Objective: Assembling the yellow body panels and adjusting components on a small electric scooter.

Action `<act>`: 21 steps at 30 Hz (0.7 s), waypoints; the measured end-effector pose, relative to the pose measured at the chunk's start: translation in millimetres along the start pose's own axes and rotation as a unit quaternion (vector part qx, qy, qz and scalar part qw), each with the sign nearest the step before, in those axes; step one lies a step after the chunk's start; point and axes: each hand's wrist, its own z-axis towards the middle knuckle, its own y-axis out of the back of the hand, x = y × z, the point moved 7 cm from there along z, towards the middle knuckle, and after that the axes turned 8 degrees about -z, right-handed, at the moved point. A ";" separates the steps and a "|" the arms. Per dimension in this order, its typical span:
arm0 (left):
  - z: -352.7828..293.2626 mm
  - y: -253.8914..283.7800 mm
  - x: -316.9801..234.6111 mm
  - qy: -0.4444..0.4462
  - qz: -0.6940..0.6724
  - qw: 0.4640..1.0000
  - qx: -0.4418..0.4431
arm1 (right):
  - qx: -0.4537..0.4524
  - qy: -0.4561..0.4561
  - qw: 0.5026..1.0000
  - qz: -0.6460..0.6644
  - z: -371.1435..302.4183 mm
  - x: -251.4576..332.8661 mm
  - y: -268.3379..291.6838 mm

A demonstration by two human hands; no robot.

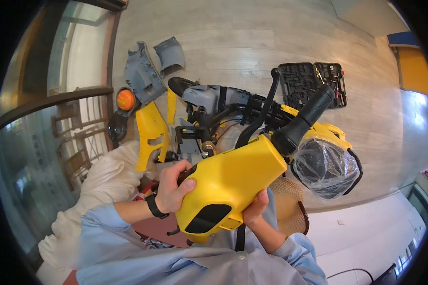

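Observation:
A yellow plastic handlebar cover (233,173) with a dark oval panel is between my hands. My left hand (176,186) is wrapped round its left end, by a black part, with the thumb on the yellow shell. My right hand (256,207) grips the near right edge from below; some of its fingers are hidden. From the cover's far right end sticks a black handlebar grip (304,121), with a black brake lever (266,102) beside it. Beyond stands a partly stripped scooter (223,102) with bare frame and cables. Its seat (323,166) is wrapped in clear plastic.
An open black tool case (297,85) lies on the floor beyond the scooter. Yellow panels (151,128) and grey panels (145,71) lie at the left, near an orange round lamp (126,99). White cloth (111,175) is bunched left; a woven chair (289,204) stands right.

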 end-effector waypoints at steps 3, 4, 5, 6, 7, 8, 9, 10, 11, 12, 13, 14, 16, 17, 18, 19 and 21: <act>1.4 -0.3 -7.7 0.012 -0.001 1.000 0.002 | 0.073 0.003 0.996 -0.058 -3.5 -7.7 4.1; 2.8 1.1 -5.3 -0.002 0.008 1.000 0.005 | 0.070 -0.018 0.996 -0.044 -1.1 -12.0 6.9; 3.4 -0.7 -3.0 -0.008 0.004 1.000 0.006 | 0.065 -0.039 0.997 -0.031 -0.3 -16.8 11.8; 3.8 -1.8 -2.8 -0.016 0.005 1.000 0.000 | 0.065 -0.046 0.997 -0.019 0.3 -21.5 15.1; 3.9 -1.6 -5.7 -0.026 0.009 1.000 -0.004 | 0.065 -0.037 0.997 -0.022 1.7 -22.0 14.6; 3.4 -2.2 -9.3 -0.024 0.019 1.000 0.002 | 0.068 -0.030 0.997 -0.027 4.2 -20.9 12.3; 3.0 -3.2 -10.4 -0.033 0.016 0.999 0.006 | 0.072 -0.022 0.997 -0.033 5.6 -20.0 12.4; 3.3 -1.7 -8.3 -0.038 0.025 0.999 -0.006 | 0.069 -0.048 0.996 -0.022 7.0 -22.8 11.5; 3.4 -0.4 -7.8 -0.042 0.034 0.998 -0.018 | 0.071 -0.039 0.996 -0.025 6.6 -19.3 9.8; 2.3 -0.4 -8.8 -0.052 0.031 0.998 -0.016 | 0.061 -0.036 0.997 -0.031 7.4 -17.3 8.3; 2.5 -0.7 -10.0 -0.047 0.034 0.998 -0.020 | 0.051 -0.033 0.997 -0.037 7.3 -13.5 5.7; 2.8 -0.9 -9.8 -0.042 0.036 0.998 -0.024 | 0.043 -0.065 0.997 0.011 7.5 -20.8 8.1; 6.2 -1.1 2.2 -0.059 0.031 0.997 -0.029 | 0.042 -0.055 0.998 0.009 7.7 -17.0 6.3; 7.8 -1.1 4.4 -0.067 0.029 0.997 -0.034 | 0.039 -0.054 0.998 0.012 8.6 -15.5 5.2; 9.9 -1.3 5.8 -0.075 0.028 0.996 -0.035 | 0.043 -0.048 0.998 0.010 13.4 -15.3 4.5; 10.3 -1.0 5.0 -0.075 0.029 0.996 -0.043 | 0.032 -0.040 0.999 0.011 19.0 -18.0 6.8; 8.6 -1.0 6.3 -0.072 0.030 0.996 -0.050 | 0.019 -0.035 0.999 0.011 24.0 -22.9 7.6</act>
